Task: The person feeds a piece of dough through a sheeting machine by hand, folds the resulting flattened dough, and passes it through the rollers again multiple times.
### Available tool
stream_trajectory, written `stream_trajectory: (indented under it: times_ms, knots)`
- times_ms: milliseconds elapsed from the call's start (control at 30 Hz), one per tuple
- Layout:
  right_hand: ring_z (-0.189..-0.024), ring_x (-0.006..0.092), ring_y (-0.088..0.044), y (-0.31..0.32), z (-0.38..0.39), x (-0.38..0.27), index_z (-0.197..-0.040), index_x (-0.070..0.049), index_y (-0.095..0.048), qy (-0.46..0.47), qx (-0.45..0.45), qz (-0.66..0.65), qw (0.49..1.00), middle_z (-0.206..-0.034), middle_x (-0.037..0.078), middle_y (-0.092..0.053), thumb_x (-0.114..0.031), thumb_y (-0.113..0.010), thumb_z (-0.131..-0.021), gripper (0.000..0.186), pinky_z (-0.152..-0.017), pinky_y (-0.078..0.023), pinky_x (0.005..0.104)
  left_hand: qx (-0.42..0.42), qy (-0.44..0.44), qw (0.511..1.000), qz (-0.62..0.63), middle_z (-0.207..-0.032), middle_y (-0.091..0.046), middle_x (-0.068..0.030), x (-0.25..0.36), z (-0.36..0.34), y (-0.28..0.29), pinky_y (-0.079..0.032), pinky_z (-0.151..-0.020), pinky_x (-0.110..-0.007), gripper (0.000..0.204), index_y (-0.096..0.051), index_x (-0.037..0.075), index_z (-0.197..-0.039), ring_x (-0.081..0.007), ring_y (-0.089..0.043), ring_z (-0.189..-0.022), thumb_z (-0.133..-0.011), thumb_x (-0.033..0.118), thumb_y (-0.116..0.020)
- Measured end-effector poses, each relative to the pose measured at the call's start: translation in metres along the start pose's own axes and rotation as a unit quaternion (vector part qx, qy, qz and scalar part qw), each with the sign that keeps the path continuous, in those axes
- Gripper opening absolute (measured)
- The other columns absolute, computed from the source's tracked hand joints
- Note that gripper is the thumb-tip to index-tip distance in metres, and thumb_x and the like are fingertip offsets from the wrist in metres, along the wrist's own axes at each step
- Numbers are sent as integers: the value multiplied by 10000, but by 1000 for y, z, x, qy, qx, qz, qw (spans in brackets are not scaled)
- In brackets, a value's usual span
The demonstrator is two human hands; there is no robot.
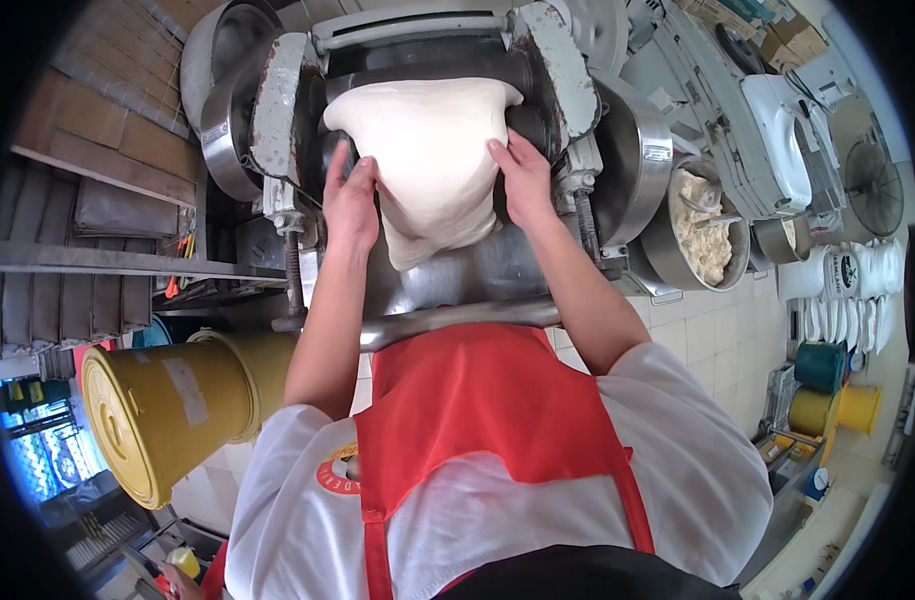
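Observation:
A thick, smooth sheet of pale dough (427,130) drapes over the dark roller (432,72) of a dough sheeter, its lower end hanging in folds above the metal tray (457,275). My left hand (351,205) is at the dough's left edge, thumb touching the dough and fingers stretched up toward the roller. At the right edge, my right hand (527,180) has its thumb tip against the dough and its fingers extended apart from it. Both hands look open. The dough's underside and the far side of the roller are hidden.
Worn grey side frames (562,75) flank the roller, with a metal bar (457,325) across the front. To the right, a steel mixing bowl (712,235) holds rough dough. Yellow lidded bins (177,410) stand at left, below tray racks (77,260). Another person's hand (182,583) shows lower left.

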State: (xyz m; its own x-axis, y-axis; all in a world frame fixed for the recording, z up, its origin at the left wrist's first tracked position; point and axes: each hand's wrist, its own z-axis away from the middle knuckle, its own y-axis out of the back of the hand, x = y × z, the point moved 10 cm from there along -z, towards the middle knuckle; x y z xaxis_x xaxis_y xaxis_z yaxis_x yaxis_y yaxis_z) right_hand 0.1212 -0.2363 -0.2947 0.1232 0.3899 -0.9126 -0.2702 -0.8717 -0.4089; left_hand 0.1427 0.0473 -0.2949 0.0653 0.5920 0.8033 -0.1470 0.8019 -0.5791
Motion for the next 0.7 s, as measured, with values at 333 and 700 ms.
stream_trajectory:
  times_ms: [333, 700]
  knots:
    - [-1338, 285, -518, 104, 72, 179, -1554, 9, -366, -257, 50, 354, 898, -1556, 201, -447, -262, -811, -860, 868, -1116, -413, 370, 84, 279, 869, -400, -1613, -345, -259, -183, 50, 121, -320, -1206, -425, 1068, -253, -76, -1567, -348, -361, -1489, -793, 294, -890]
    - [-1293, 241, -578, 23, 1, 150, -1425, -5, -537, -243, -228, 255, 907, -1389, 137, -629, -143, -952, -707, 840, -1118, -449, 363, -245, 142, 869, -406, -1300, -691, -98, -139, -41, 54, -529, -1014, -388, 755, -620, 12, -1348, -224, -649, -1169, -705, 224, -953]
